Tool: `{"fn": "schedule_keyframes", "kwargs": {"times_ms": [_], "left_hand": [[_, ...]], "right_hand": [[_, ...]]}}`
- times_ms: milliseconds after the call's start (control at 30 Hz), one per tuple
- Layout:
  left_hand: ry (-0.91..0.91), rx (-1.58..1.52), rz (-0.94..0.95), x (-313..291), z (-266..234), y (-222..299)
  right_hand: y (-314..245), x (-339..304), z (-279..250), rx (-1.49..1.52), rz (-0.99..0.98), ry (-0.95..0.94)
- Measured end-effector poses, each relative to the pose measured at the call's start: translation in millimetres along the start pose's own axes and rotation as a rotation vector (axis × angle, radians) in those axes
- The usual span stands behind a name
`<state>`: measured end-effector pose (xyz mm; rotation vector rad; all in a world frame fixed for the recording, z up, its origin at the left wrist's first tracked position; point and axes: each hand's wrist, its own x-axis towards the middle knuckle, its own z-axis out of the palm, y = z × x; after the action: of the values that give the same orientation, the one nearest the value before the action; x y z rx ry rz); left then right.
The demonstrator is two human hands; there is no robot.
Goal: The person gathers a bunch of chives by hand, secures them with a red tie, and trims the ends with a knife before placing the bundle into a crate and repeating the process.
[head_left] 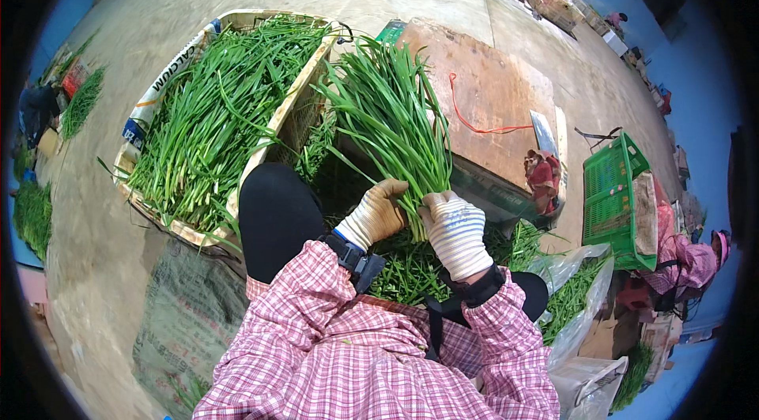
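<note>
A thick bunch of long green leaves, seemingly garlic chives (391,120), fans out away from me, its cut stem ends toward my lap. My left hand (371,216), in a white knit glove with a tan palm, closes on the left side of the stems. From the right, my right hand (458,234), in a blue-striped white glove, grips the same stems with curled fingers. The leaf tips rest over the left edge of a worn wooden board (482,80). Loose cut greens (407,270) lie below my hands, between my knees.
At my left stands a pale crate (285,104) heaped with chives. On the board lie a red cord (494,131), a flat metal blade (543,132) and a red cloth (542,173). A clear bag (581,301) of greens and a green crate (609,203) stand right, near another person (684,262).
</note>
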<state>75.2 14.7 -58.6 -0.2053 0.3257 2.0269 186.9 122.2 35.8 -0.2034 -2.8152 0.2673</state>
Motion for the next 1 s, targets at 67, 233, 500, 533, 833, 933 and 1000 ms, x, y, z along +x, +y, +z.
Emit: {"fn": "schedule_keyframes", "kwargs": {"times_ms": [67,233,500,533,833,933,1000], "left_hand": [[-0.045,0.051,0.000,2,-4,-2],[-0.057,0.331,0.189,2,14,-14],[-0.004,0.293,0.175,1,16,-9],[-0.008,0.299,0.184,2,13,-8],[-0.001,0.299,0.114,-2,9,-13],[0.182,0.336,0.181,7,4,-16],[0.167,0.327,0.202,9,5,-18]], "right_hand": [[4,0,8,-0.126,-0.015,0.014],[7,-3,4,0.074,-0.238,0.231],[36,-43,-58,0.859,0.016,-0.856],[37,-41,-66,0.922,0.197,-0.827],[9,9,8,0.376,0.211,0.242],[5,-10,7,0.667,0.104,0.291],[4,-33,-5,0.786,0.150,0.116]]}}
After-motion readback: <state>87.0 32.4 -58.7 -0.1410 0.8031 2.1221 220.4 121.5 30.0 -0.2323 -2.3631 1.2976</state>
